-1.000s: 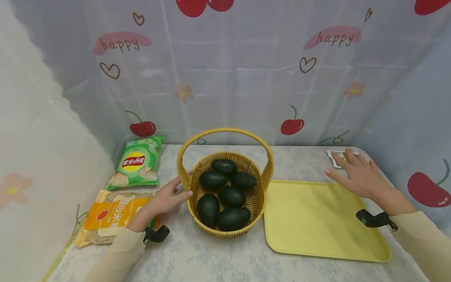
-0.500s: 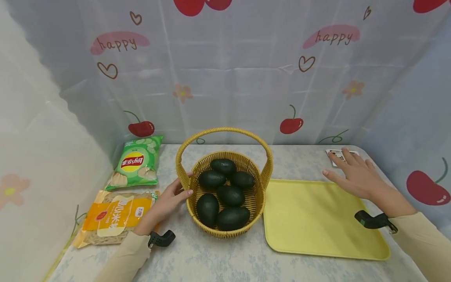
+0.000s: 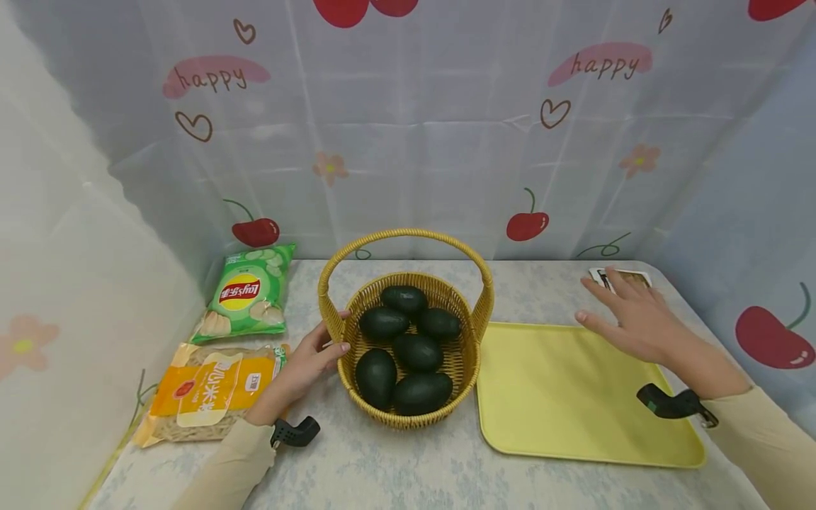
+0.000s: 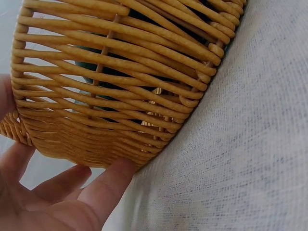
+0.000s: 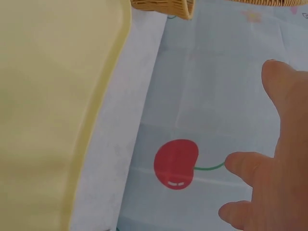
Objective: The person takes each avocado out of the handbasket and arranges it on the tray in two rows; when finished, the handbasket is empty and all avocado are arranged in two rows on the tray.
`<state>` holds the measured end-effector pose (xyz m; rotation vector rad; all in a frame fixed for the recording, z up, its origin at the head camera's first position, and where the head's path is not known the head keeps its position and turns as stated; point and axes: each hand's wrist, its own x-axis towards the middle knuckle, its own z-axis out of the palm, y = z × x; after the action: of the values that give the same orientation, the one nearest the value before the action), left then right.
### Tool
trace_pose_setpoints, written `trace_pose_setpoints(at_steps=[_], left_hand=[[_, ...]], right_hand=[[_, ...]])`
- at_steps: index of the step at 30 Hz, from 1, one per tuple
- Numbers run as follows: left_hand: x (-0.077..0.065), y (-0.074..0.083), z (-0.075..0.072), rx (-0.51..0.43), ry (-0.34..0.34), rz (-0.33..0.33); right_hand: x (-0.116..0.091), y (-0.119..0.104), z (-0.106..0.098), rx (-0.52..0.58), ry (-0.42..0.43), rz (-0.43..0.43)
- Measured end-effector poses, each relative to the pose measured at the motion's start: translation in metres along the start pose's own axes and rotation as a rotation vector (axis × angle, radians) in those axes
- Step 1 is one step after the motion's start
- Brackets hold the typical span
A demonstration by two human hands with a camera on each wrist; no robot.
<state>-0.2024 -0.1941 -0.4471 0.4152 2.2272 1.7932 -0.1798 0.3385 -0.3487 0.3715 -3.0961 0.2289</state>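
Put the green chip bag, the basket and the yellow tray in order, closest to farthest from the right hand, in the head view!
1. Yellow tray: right side, nearest the right hand.
2. Basket: in the middle.
3. Green chip bag: far left.

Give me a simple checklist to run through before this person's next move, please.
1. Left hand steadying the wicker basket: ok, its fingers touch the woven side.
2. Wicker basket upright: ok.
3. Avocados within the rim: ok, six visible.
4. Right hand free: ok, holding nothing.
5. Gap between basket and yellow tray: cannot tell, their edges nearly meet in the head view.
6. White pack identifiable: cannot tell, partly hidden behind the right hand.
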Motion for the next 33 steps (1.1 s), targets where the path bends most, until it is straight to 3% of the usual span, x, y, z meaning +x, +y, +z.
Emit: trace_pose_setpoints(at_steps=[10,14,33], left_hand=[[0.000,0.000,0.000,-0.011,0.000,-0.008],[0.000,0.000,0.000,-0.010,0.003,-0.005],[0.000,0.000,0.001,0.003,0.009,0.001]], right_hand=[[-0.005,-0.022,-0.009,0.145,-0.044,-0.055],[-0.008,-0.035,-0.011,0.154,-0.059,-0.091],[-0.009,-0.109,-0.004,0.133,0.033,-0.504]])
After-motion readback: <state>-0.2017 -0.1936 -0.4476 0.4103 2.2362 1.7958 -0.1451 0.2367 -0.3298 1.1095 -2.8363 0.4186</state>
